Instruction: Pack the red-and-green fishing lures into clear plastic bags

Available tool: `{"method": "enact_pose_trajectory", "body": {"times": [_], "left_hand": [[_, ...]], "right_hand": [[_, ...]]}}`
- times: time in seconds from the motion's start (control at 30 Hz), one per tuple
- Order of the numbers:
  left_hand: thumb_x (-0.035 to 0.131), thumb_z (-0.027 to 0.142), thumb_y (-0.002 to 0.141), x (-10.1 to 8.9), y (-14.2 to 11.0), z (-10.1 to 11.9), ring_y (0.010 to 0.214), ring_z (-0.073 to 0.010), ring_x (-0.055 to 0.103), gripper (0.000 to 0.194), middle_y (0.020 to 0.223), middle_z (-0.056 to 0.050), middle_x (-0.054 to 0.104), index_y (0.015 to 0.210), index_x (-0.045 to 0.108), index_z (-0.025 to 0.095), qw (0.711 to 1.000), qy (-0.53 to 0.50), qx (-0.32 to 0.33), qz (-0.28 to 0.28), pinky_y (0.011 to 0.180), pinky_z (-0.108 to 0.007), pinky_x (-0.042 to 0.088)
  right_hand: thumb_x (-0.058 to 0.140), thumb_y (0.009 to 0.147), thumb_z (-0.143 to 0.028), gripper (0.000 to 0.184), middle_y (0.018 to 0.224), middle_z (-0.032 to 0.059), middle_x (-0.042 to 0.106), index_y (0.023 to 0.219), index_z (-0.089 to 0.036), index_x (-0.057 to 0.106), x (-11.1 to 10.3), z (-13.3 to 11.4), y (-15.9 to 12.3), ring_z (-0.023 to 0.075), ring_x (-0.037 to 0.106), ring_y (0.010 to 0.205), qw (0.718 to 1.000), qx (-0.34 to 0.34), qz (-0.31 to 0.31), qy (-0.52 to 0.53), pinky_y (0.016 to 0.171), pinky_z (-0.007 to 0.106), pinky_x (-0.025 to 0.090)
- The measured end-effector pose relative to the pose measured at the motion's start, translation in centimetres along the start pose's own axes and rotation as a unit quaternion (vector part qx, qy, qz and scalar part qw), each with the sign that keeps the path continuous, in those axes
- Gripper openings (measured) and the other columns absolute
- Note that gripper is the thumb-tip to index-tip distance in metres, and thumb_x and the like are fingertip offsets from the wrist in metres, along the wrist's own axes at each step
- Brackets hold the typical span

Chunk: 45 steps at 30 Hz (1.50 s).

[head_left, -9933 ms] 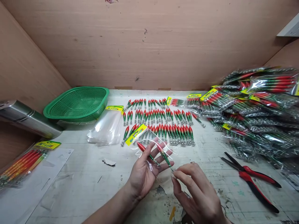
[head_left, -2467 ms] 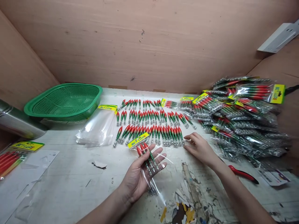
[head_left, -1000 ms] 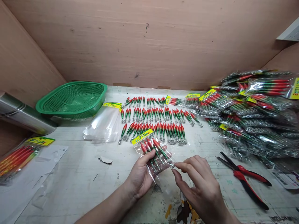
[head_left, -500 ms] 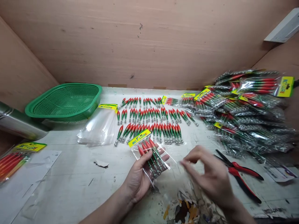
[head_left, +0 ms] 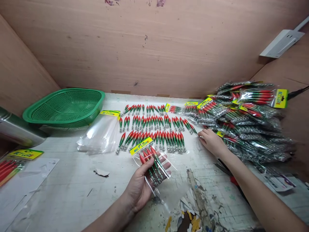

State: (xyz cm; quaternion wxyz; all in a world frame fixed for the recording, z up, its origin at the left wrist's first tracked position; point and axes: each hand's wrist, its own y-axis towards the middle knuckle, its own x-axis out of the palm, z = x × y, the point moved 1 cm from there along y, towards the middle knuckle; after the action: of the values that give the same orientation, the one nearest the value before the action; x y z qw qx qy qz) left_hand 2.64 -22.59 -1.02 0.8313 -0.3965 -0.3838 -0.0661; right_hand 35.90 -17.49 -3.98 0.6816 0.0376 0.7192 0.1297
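My left hand [head_left: 141, 185] holds a clear plastic bag [head_left: 151, 164] with a yellow header card, and several red-and-green fishing lures sit inside it. The bag's open end hangs down toward me. My right hand [head_left: 211, 141] reaches out to the right end of the rows of loose lures [head_left: 154, 127] laid out on the white table [head_left: 72, 180]. Its fingertips pinch at the last lure [head_left: 194, 130] of the middle row.
A green mesh basket [head_left: 65, 106] stands at the back left, beside a stack of empty clear bags [head_left: 101, 133]. A big heap of filled lure packs [head_left: 248, 119] lies on the right. Red-handled pliers [head_left: 233, 178] lie partly under my right forearm. Wooden walls enclose the table.
My right hand has left the bag's mouth and reached forward to the right end of the lure rows. The left hand still holds the bag.
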Motion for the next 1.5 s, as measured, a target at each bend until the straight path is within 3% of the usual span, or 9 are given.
{"method": "enact_pose_trajectory", "body": {"times": [0.1,0.27,0.47,0.63,0.7,0.87,1.07,1.3,1.5], "left_hand": [[0.061,0.021,0.082,0.0,0.0,-0.1,0.109,-0.0305,0.061,0.04,0.123,-0.017,0.062,0.12,0.057,0.01,1.0,0.0,-0.01,-0.007,0.095,-0.045,0.05],[0.062,0.021,0.081,0.0,0.0,-0.1,0.109,-0.0309,0.061,0.041,0.122,-0.017,0.063,0.12,0.056,0.01,1.0,0.006,-0.005,-0.008,0.094,-0.045,0.05],[0.061,0.022,0.082,0.0,0.3,0.2,0.108,-0.0309,0.062,0.041,0.122,-0.017,0.062,0.121,0.056,0.01,1.0,-0.017,-0.005,-0.007,0.093,-0.044,0.05],[0.06,0.022,0.082,0.0,0.2,0.1,0.104,-0.031,0.064,0.04,0.121,-0.017,0.063,0.12,0.056,0.009,0.999,-0.033,-0.011,-0.008,0.091,-0.045,0.052],[0.06,0.02,0.082,0.1,0.2,0.1,0.103,-0.03,0.064,0.039,0.12,-0.017,0.064,0.119,0.057,0.009,1.0,-0.03,-0.007,0.003,0.091,-0.044,0.052],[0.059,0.019,0.083,-0.1,0.6,0.5,0.103,-0.027,0.065,0.038,0.117,-0.015,0.066,0.119,0.057,0.01,0.999,-0.012,0.038,0.035,0.091,-0.041,0.053],[0.058,0.02,0.083,-0.3,0.8,0.9,0.1,-0.0256,0.066,0.037,0.114,-0.014,0.067,0.119,0.057,0.01,0.998,-0.012,0.044,0.031,0.091,-0.04,0.053],[0.056,0.017,0.084,0.3,0.5,0.2,0.095,-0.0239,0.068,0.03,0.102,-0.014,0.071,0.112,0.061,0.008,1.0,-0.011,0.015,0.021,0.09,-0.037,0.052],[0.056,0.02,0.084,0.1,0.5,0.2,0.092,-0.0243,0.069,0.028,0.102,-0.013,0.071,0.109,0.062,0.008,1.0,-0.009,0.015,0.024,0.087,-0.038,0.054]], "right_hand": [[0.052,0.089,-0.03,0.02,0.097,0.0051,0.058,0.103,-0.016,0.057,0.3,-0.1,-0.1,0.0183,0.056,0.092,1.0,-0.001,-0.001,0.012,0.078,0.036,0.047],[0.045,0.087,-0.023,0.018,0.085,0.0104,0.06,0.086,-0.015,0.062,-0.7,-1.5,0.2,0.0221,0.06,0.082,0.998,-0.006,0.012,0.057,0.071,0.035,0.049],[0.053,0.088,-0.03,0.02,0.095,0.0065,0.063,0.106,-0.024,0.058,-8.5,-7.2,-5.4,0.0196,0.062,0.086,0.979,-0.05,0.031,0.196,0.073,0.029,0.052],[0.063,0.081,-0.02,0.041,0.093,0.0054,0.065,0.121,-0.027,0.053,-12.6,-11.1,-9.9,0.0198,0.065,0.084,0.92,-0.182,-0.064,0.341,0.068,0.025,0.055],[0.064,0.08,-0.017,0.048,0.091,0.0054,0.066,0.124,-0.026,0.051,-12.3,-12.2,-9.9,0.0189,0.066,0.08,0.905,-0.211,-0.088,0.358,0.066,0.024,0.056],[0.06,0.083,-0.014,0.035,0.093,0.0049,0.067,0.115,-0.026,0.054,-11.1,-14.4,-8.5,0.0182,0.066,0.086,0.926,-0.148,-0.063,0.342,0.07,0.023,0.055],[0.062,0.08,-0.013,0.026,0.086,0.0042,0.066,0.104,-0.022,0.057,-11.4,-16.0,-8.2,0.0159,0.065,0.079,0.907,-0.2,-0.099,0.356,0.068,0.021,0.055],[0.05,0.087,-0.009,0.022,0.098,0.0125,0.067,0.107,-0.013,0.058,-7.9,-17.9,-7.4,0.0195,0.059,0.083,0.954,-0.222,0.062,0.193,0.07,0.033,0.053],[0.05,0.084,-0.003,0.027,0.101,0.0174,0.061,0.107,-0.008,0.062,-7.2,-18.2,-7.9,0.0247,0.053,0.092,0.951,-0.24,0.123,0.149,0.074,0.04,0.048]]}}
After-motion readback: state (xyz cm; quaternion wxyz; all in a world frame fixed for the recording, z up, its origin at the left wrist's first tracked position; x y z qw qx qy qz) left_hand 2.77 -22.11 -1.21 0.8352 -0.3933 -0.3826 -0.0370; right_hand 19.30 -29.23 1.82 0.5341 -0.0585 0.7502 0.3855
